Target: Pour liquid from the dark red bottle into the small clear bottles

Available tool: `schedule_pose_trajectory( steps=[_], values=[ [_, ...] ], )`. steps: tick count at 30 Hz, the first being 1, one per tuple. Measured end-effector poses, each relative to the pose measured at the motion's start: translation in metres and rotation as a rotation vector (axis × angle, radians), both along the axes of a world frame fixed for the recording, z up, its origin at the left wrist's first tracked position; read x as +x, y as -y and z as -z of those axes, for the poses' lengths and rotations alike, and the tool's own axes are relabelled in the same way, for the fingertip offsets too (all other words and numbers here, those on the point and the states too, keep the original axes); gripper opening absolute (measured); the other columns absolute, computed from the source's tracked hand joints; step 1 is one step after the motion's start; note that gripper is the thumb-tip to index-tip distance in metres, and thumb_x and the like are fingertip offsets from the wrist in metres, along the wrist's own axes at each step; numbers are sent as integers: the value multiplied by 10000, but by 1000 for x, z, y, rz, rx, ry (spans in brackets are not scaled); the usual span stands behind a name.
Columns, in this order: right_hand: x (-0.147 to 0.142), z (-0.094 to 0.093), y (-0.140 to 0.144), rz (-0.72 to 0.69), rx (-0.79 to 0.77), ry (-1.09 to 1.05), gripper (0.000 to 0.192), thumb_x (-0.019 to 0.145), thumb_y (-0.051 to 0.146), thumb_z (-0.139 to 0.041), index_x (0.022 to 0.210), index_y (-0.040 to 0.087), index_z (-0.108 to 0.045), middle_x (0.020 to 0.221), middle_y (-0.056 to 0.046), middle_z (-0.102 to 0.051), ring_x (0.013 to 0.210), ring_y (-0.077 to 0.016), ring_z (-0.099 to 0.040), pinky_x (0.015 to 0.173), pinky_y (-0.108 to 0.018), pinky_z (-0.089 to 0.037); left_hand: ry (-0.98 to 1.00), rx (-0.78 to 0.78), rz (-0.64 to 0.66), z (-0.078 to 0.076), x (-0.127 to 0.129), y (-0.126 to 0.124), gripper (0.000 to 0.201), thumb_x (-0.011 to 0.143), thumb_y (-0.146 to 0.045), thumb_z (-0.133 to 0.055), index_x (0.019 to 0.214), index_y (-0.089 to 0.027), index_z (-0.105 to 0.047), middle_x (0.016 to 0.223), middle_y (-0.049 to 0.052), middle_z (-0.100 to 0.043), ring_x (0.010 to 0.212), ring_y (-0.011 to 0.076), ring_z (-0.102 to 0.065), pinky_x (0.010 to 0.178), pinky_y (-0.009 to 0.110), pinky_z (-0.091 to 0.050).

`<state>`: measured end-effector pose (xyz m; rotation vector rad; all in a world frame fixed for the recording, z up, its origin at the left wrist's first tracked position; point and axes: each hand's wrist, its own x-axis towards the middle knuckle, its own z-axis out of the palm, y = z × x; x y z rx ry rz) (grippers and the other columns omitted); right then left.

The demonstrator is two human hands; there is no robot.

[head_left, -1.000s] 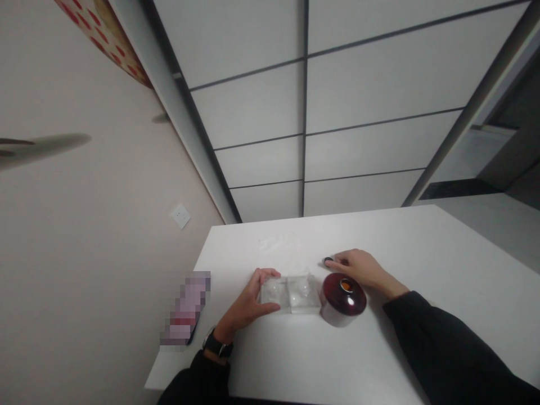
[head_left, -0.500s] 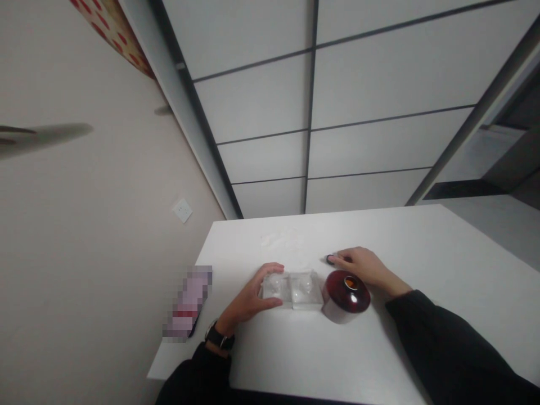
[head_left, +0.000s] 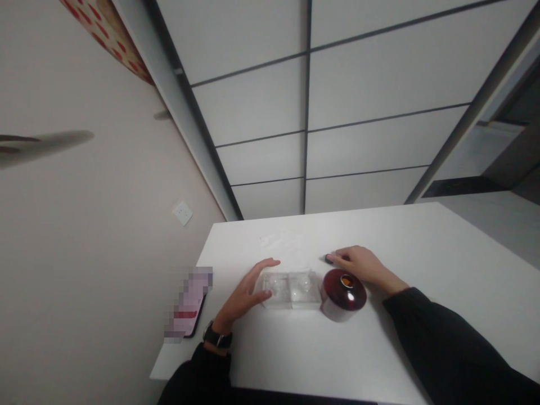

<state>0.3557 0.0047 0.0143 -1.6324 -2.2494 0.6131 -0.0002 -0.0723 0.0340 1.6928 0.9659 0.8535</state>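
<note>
A clear plastic box [head_left: 291, 297] with two side-by-side sections lies on the white table; what is inside is hard to make out. At its left end is my left hand [head_left: 247, 292], thumb and fingers spread apart, the thumb over the near left part of the box. Touching or nearly touching the box's right side stands a round container with a shiny dark red lid [head_left: 337, 289] and a gold-rimmed hole on top. Behind that container, my right hand [head_left: 358, 263] rests on the table, fingers closed on a small dark object [head_left: 328, 259] too small to name.
A phone [head_left: 189, 306], pixelated in part, lies at the table's left edge. A faint transparent sheet [head_left: 280, 243] is on the white table [head_left: 379, 230] behind the box. The wall with a socket [head_left: 183, 213] is at left, white panelled doors [head_left: 270, 157] beyond.
My left hand has loosened from the clear box and drawn slightly left, its fingers wider apart. My right hand keeps its place with the small dark object. The view has shifted slightly.
</note>
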Motion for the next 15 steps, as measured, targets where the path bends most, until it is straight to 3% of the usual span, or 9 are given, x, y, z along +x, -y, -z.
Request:
schedule_pose_trajectory(
  steps=[3,5,9,15],
  values=[
    [0,-1,-1,-17,-39,4,625,1006,670,-399,602,219,-552,633,-41,-628,633,-192,-546,630,-328,-305,-33,49,-105,-2,-1,0,485,858,-530,-825,1240,-245,-740,1438,114,-667,1482,350,-490,1293,522,-302],
    [-1,-1,-2,-15,-44,10,620,1003,667,-397,604,218,-552,642,-47,-625,648,-197,-545,636,-330,-298,2,81,-176,-1,0,0,457,831,-520,-852,1161,-219,-757,1299,123,-731,1354,341,-603,1231,508,-398],
    [-1,-1,-3,-8,-49,22,619,998,668,-387,610,217,-560,642,-54,-622,646,-198,-536,635,-330,-283,104,158,-343,1,6,5,543,864,-538,-815,1258,-193,-678,1192,130,-754,1147,293,-712,1075,466,-534],
    [0,0,-4,-12,-46,32,613,995,670,-384,634,218,-587,675,-62,-646,663,-204,-543,636,-327,-271,179,245,-491,-10,14,13,511,856,-490,-833,1232,-182,-678,1142,126,-778,1101,280,-743,1018,429,-561]
  ],
)
